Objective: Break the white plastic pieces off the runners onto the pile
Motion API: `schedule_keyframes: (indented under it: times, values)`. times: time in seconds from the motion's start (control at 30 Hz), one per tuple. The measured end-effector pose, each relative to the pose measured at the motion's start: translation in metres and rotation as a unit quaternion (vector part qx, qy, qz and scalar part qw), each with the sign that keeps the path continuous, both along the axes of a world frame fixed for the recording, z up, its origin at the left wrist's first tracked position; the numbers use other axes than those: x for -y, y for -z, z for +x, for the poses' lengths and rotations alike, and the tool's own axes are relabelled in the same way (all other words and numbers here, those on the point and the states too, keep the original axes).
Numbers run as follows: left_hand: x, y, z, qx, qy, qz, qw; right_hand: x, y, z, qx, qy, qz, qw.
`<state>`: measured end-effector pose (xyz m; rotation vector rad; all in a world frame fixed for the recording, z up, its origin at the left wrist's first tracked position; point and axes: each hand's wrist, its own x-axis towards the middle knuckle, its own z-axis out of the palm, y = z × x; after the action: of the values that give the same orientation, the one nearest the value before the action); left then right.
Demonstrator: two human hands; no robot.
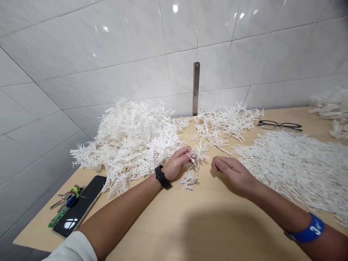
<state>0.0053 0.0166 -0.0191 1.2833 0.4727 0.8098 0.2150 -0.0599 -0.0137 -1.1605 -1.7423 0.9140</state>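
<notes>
My left hand, with a black watch on its wrist, pinches a white branched plastic piece near the middle of the table. Thin twigs of that piece hang down beside my fingertips. Across a small gap to the right, my right hand is closed, thumb against curled fingers; whatever it may hold is hidden. Behind my left hand rises a big heap of white branched plastic pieces. Close to my right forearm spreads a wide, flatter pile of small white plastic pieces.
A looser cluster of white branched pieces lies at the back. Eyeglasses rest at the back right, near another white pile. A phone and keys lie at the left edge. A metal strip stands against the tiled wall.
</notes>
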Motion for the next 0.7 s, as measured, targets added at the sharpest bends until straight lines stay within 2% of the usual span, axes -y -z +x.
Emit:
schedule_keyframes:
  times: [0.07, 0.17, 0.33, 0.43, 0.53, 0.6, 0.7]
  values:
    - [-0.005, 0.002, -0.002, -0.009, -0.059, 0.029, 0.998, -0.003, -0.006, 0.006, 0.096, 0.067, 0.034, 0.993]
    - [-0.011, 0.004, -0.002, -0.021, -0.119, 0.048, 0.992, -0.01, -0.005, 0.015, 0.218, 0.133, 0.051, 0.966]
    - [-0.011, 0.005, 0.001, -0.057, -0.17, 0.069, 0.981, -0.018, 0.005, 0.02, 0.332, 0.132, 0.104, 0.928]
    - [-0.01, 0.004, 0.003, -0.075, -0.172, 0.081, 0.979, -0.015, 0.002, 0.015, 0.325, 0.152, 0.132, 0.924]
    - [-0.006, 0.001, 0.005, -0.1, -0.161, 0.1, 0.977, -0.007, -0.007, 0.008, 0.256, 0.189, 0.157, 0.935]
    - [-0.001, 0.0, 0.008, -0.115, -0.158, 0.122, 0.973, -0.001, -0.01, 0.002, 0.209, 0.171, 0.154, 0.95]
    - [0.008, -0.001, 0.012, -0.153, -0.166, 0.179, 0.958, 0.007, -0.008, -0.006, 0.181, 0.108, 0.144, 0.967]
